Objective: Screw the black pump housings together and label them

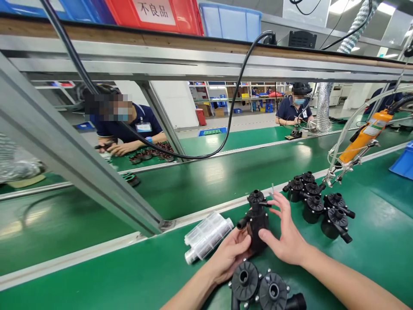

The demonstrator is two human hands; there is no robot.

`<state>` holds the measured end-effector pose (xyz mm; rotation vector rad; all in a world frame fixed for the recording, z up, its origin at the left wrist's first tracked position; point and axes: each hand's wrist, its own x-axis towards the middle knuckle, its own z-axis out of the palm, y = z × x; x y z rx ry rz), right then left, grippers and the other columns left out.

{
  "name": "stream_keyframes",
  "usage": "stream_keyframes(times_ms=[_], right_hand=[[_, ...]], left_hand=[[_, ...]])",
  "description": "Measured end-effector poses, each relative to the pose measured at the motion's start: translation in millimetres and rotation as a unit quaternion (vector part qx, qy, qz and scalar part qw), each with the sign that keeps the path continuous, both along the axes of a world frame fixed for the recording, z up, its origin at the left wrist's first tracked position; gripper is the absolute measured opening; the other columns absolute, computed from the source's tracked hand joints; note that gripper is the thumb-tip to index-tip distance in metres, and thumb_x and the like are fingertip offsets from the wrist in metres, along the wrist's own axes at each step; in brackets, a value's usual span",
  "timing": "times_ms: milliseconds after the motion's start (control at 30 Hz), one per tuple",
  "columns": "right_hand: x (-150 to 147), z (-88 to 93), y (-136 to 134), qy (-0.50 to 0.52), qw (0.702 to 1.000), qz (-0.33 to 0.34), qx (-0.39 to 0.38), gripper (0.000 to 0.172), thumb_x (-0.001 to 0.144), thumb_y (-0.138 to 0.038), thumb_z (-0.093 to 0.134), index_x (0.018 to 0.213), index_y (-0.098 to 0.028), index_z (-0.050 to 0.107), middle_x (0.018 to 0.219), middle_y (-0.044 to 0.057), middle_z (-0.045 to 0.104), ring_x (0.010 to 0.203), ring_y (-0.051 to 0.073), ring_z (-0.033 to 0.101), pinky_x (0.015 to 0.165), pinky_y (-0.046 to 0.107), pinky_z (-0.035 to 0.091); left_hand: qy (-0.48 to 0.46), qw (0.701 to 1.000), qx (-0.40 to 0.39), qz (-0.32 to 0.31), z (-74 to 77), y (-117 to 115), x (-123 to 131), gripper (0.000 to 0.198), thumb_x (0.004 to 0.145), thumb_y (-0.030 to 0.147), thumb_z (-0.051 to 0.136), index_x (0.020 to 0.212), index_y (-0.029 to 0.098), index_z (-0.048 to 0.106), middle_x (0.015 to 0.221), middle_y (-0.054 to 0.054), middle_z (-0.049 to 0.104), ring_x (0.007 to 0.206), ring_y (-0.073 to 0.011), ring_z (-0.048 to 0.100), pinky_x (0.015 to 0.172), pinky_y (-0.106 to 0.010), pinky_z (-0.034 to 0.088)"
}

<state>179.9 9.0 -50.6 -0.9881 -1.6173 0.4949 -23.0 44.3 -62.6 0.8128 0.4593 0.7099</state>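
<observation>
A black plastic pump body [256,220] stands upright on the green mat, its round port on top and a side nozzle pointing left. My left hand [229,254] cups its lower left side with curled fingers. My right hand [285,234] rests against its right side, thumb on the body and fingers spread toward the top port. Two more black pump parts [258,287] lie flat just in front of my wrists.
A cluster of several black pumps [318,202] stands to the right. A clear plastic box [206,236] lies to the left. An orange electric screwdriver [364,140] hangs at right. The green conveyor [206,176] runs behind, where two other people work. A blue bin [403,163] sits far right.
</observation>
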Motion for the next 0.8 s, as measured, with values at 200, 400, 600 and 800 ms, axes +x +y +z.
stream_keyframes(times_ms=[200, 400, 600, 800], right_hand=[[9, 10.6, -2, 0.179, 0.980, 0.001, -0.087, 0.050, 0.103, -0.036, 0.063, 0.145, -0.026, 0.037, 0.105, 0.007, 0.063, 0.088, 0.020, 0.061, 0.077, 0.035, 0.053], [4, 20.3, -10, 0.210, 0.955, 0.073, -0.199, 0.062, 0.098, -0.041, 0.071, 0.145, -0.023, 0.035, 0.082, -0.002, 0.061, 0.069, 0.015, 0.054, 0.064, 0.027, 0.042], [0, 19.4, -11, 0.193, 0.951, 0.031, -0.238, 0.070, 0.095, -0.040, 0.073, 0.150, -0.024, 0.034, 0.082, -0.002, 0.064, 0.065, 0.014, 0.055, 0.062, 0.027, 0.044], [1, 16.4, -10, 0.172, 0.956, 0.021, -0.235, 0.069, 0.094, -0.035, 0.072, 0.151, -0.024, 0.035, 0.083, -0.003, 0.066, 0.065, 0.015, 0.052, 0.064, 0.029, 0.043]], left_hand=[[0.004, 0.999, 0.033, 0.030, 2.1, 2, 6, 0.100, 0.076, 0.031, 0.095, 0.160, 0.038, 0.041, 0.145, -0.010, 0.067, 0.121, -0.0294, 0.072, 0.109, -0.044, 0.051], [0.005, 0.996, 0.084, 0.022, -3.6, 6, 8, 0.094, 0.082, 0.030, 0.091, 0.161, 0.035, 0.041, 0.149, -0.014, 0.063, 0.128, -0.0332, 0.068, 0.112, -0.047, 0.049], [0.017, 0.995, 0.095, 0.019, -4.7, 7, 8, 0.095, 0.082, 0.031, 0.091, 0.161, 0.035, 0.040, 0.148, -0.015, 0.064, 0.126, -0.0323, 0.069, 0.113, -0.046, 0.048], [0.024, 0.994, 0.103, 0.018, -1.4, 5, 8, 0.093, 0.083, 0.031, 0.090, 0.161, 0.035, 0.040, 0.148, -0.015, 0.065, 0.124, -0.0318, 0.071, 0.112, -0.045, 0.049]])
